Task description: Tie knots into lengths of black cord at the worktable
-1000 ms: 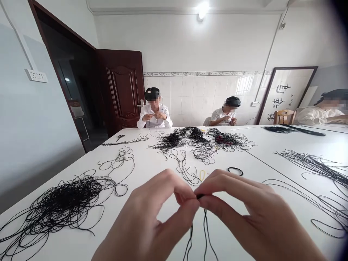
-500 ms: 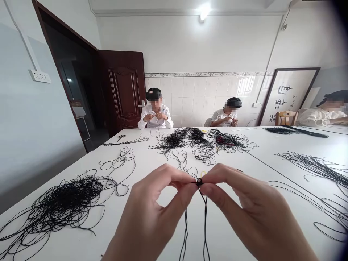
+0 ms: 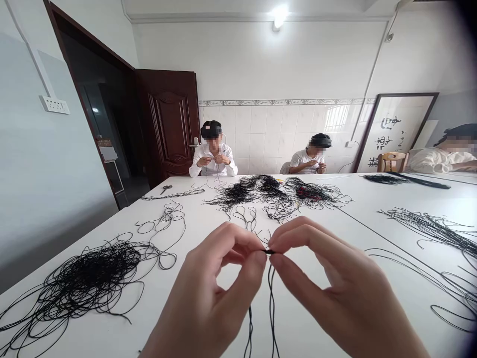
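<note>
The left hand [image 3: 218,288] and right hand [image 3: 331,281] hide much of the pinched cord [image 3: 269,252]; whether it is knotted cannot be told. The lower edge cuts off both arms [image 3: 395,335] and the cord's hanging ends. The left heap [image 3: 93,271] and right bundle [image 3: 439,231] run past the side edges. What the two far persons [image 3: 213,161] hold is too small to identify.

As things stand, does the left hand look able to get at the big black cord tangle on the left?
Probably yes, once freed: the left hand pinches black cord, but the tangle lies to its left with nothing bulky between.
</note>
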Motion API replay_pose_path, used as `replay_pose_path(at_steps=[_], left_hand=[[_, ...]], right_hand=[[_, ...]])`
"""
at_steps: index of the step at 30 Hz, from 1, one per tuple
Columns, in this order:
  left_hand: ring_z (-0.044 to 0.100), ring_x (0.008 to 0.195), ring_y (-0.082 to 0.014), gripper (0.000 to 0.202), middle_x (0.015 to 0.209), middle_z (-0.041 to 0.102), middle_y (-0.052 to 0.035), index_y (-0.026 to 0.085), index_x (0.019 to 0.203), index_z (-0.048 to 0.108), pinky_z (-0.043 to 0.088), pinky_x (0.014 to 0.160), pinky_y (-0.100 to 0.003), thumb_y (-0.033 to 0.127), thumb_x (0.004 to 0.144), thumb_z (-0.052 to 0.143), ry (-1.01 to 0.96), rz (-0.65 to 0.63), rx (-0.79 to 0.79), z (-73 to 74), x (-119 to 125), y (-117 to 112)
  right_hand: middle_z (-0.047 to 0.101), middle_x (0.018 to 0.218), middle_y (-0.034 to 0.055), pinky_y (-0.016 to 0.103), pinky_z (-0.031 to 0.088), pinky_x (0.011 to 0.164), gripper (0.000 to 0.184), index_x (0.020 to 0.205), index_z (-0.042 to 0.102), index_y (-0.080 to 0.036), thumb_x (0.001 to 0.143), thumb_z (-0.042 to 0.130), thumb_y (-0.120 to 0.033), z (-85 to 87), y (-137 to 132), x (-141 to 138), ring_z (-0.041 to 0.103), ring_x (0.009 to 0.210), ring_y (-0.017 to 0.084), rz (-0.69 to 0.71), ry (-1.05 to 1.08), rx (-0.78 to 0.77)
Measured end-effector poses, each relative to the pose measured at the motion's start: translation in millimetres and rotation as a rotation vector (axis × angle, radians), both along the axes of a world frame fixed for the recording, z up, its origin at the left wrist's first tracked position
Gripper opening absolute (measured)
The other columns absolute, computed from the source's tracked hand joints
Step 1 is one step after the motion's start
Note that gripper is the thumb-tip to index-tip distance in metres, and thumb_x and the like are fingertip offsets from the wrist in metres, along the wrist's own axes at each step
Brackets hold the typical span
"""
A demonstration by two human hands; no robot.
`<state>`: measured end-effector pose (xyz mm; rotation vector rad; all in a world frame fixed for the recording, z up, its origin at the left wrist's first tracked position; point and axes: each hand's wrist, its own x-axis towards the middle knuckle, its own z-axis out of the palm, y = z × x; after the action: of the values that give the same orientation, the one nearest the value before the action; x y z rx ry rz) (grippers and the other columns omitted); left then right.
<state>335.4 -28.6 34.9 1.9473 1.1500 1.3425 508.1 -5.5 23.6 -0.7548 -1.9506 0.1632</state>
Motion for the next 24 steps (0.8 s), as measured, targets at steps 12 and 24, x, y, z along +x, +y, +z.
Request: replay_pose_path(at_steps=[12,24], left_hand=[[0.024,0.045,-0.006,0.017,0.052,0.035,0.0092,0.023,0.081,0.059,0.021,0.039,-0.016,0.037,0.09,0.06,-0.177,-0.136,-0.336,2.9,-7.2,12.3],[0.016,0.044,-0.0063,0.018,0.052,0.022,0.0106,0.02,0.082,0.056,0.015,0.041,-0.021,0.037,0.085,0.057,0.044,0.286,-0.315,2.4,-73.7,28.2]], right_hand=[[0.057,0.069,-0.0052,0.018,0.041,0.047,0.012,0.079,0.054,-0.026,0.09,0.054,-0.023,-1.0,2.2,-2.2,0.055,0.06,0.009,-0.037,0.1,-0.157],[0.061,0.08,-0.0008,0.026,0.051,0.063,0.021,0.091,0.061,-0.014,0.096,0.058,-0.034,-45.7,114.1,60.0,0.057,0.067,0.01,-0.251,-0.141,-0.618]])
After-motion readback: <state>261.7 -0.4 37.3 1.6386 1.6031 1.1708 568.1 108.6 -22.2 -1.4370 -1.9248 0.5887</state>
